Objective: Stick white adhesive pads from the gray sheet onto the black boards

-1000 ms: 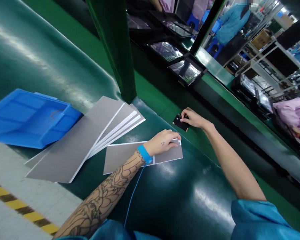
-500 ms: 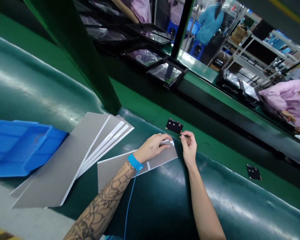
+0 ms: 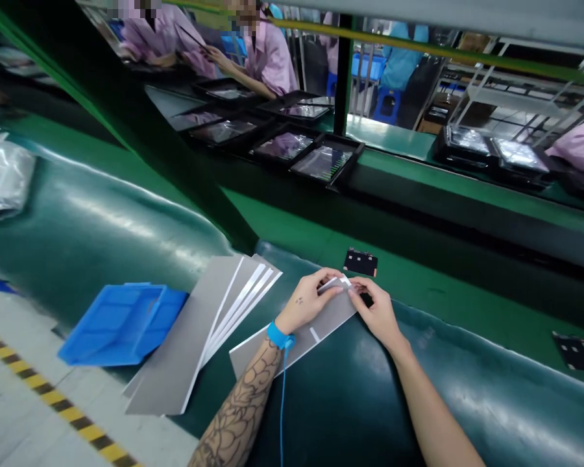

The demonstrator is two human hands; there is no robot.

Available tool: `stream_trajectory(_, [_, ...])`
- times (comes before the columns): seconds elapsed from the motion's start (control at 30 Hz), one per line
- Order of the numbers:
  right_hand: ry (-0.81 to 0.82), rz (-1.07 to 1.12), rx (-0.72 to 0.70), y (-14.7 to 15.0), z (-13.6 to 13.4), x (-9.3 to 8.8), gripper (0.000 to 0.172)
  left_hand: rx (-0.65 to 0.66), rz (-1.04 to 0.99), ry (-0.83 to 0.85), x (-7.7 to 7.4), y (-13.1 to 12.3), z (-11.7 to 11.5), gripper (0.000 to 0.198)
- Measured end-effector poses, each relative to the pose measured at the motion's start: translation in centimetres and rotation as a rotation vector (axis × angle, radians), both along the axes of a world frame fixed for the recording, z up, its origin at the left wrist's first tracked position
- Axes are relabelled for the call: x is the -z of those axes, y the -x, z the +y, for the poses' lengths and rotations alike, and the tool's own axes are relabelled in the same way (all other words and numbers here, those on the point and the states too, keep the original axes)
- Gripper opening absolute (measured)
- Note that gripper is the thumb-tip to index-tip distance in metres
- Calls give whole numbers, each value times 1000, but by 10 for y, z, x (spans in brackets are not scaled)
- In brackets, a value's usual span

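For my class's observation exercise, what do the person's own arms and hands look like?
The left hand is bare, with small marks on its back; its wrist wears a blue wristband with a thin blue cord, and outlined tattoos cover the forearm. The right hand and arm are bare, without visible markings. No sleeves show.

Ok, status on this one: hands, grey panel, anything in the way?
Left hand holding grey panel near its far end; right hand at the far corner. Panel apart from fanned panels. Black card just beyond, not on it.
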State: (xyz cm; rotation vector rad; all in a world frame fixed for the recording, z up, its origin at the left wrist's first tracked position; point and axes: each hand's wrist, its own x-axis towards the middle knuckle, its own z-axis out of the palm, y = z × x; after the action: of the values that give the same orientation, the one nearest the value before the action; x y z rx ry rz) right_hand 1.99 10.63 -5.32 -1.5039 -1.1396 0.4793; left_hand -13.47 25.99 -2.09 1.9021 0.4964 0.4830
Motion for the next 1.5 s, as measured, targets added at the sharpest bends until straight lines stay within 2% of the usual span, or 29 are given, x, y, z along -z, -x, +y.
stream_trajectory(0.2, [-32,-113,18,3,2,-5,17,29,17,-55,0,-2,-5,23])
stream_trajectory(0.57, [3,-159,43,5,2,-5,14,57,38,-176,4,-3,-6,22])
stream_trajectory(0.73, [13,-202,59,7,1,-3,15,66,32,-171,6,-2,-5,24])
stream_trajectory(0.93, [45,-401,120,15,-2,-2,20,94,25,-159,4,0,-2,22])
stream_trajectory(1.5, [102,-470,145,20,-4,-9,17,117,121,-139,-1,4,1,23])
